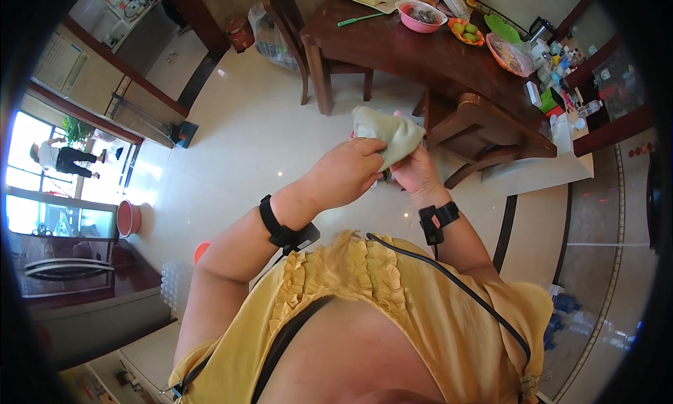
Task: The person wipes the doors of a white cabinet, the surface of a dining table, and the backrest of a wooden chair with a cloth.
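Both hands are raised in front of my chest around a pale green cloth. My left hand has its fingers closed on the cloth's near left side. From below and the right, my right hand holds the cloth, its fingers partly hidden behind it. A small dark and yellowish object shows between the hands under the cloth; what it is cannot be told. Each wrist wears a black strap with a small device.
A dark wooden table bears a pink bowl, fruit and a green plate. Wooden chairs stand beside it. A red bucket is on the tiled floor at left. Another person is far off beyond the doorway.
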A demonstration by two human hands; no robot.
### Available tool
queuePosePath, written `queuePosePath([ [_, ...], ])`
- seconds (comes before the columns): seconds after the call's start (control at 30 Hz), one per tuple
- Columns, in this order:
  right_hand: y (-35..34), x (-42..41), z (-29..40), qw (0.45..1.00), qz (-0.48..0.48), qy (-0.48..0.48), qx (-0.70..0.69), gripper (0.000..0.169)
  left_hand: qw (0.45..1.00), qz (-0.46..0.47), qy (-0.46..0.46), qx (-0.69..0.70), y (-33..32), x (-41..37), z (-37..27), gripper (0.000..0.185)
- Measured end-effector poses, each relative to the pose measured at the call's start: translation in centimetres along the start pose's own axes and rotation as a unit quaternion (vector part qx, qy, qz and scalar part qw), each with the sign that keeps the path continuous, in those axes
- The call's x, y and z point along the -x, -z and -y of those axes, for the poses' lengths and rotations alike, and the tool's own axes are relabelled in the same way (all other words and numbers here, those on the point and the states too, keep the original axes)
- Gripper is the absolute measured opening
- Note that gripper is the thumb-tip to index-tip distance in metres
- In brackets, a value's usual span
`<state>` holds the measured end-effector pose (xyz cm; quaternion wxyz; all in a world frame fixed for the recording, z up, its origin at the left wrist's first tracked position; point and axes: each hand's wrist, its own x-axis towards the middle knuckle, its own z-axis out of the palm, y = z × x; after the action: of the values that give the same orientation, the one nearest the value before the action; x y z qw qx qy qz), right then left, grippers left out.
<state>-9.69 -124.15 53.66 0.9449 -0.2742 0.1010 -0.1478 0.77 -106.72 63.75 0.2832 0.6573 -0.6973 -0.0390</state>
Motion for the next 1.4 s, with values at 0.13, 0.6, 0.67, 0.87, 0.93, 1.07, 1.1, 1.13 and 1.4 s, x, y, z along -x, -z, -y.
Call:
queuePosePath([
  [0.13,-1.3,-4.5,-3.3,0.991,0.014,-0.098,-0.085,0.049,0.996,0.077,-0.028,0.043,0.8,0.4,5.4,0.022],
  [0.6,11.4,-35.7,4.4,0.944,-0.085,0.240,0.208,0.029,0.950,0.171,0.250,0.077,5.8,4.3,30.3,0.020],
  [0.67,14.1,-42.4,7.0,0.836,-0.143,0.324,0.420,0.028,0.934,0.199,0.287,0.074,7.0,3.6,34.3,0.020],
  [0.87,19.7,-53.9,9.6,0.425,-0.312,0.080,0.846,0.066,0.933,0.186,0.300,0.068,9.0,-0.1,44.2,0.022],
  [0.93,20.9,-54.9,9.3,0.421,-0.328,0.063,0.843,0.073,0.936,0.153,0.302,0.094,9.4,-2.3,46.9,0.025],
  [1.07,18.4,-58.3,8.3,0.417,-0.407,0.044,0.811,0.085,0.938,0.164,0.287,0.101,10.1,-7.1,51.9,0.036],
  [1.1,18.3,-59.3,7.9,0.413,-0.435,0.043,0.799,0.087,0.941,0.174,0.274,0.097,10.0,-8.3,53.3,0.037],
  [1.13,18.2,-60.4,7.7,0.411,-0.462,0.044,0.785,0.089,0.945,0.188,0.248,0.097,10.1,-9.8,54.8,0.037],
  [1.4,16.6,-65.4,5.6,0.373,-0.493,0.016,0.786,0.095,0.966,0.180,0.106,0.152,7.4,-19.5,67.1,0.038],
])
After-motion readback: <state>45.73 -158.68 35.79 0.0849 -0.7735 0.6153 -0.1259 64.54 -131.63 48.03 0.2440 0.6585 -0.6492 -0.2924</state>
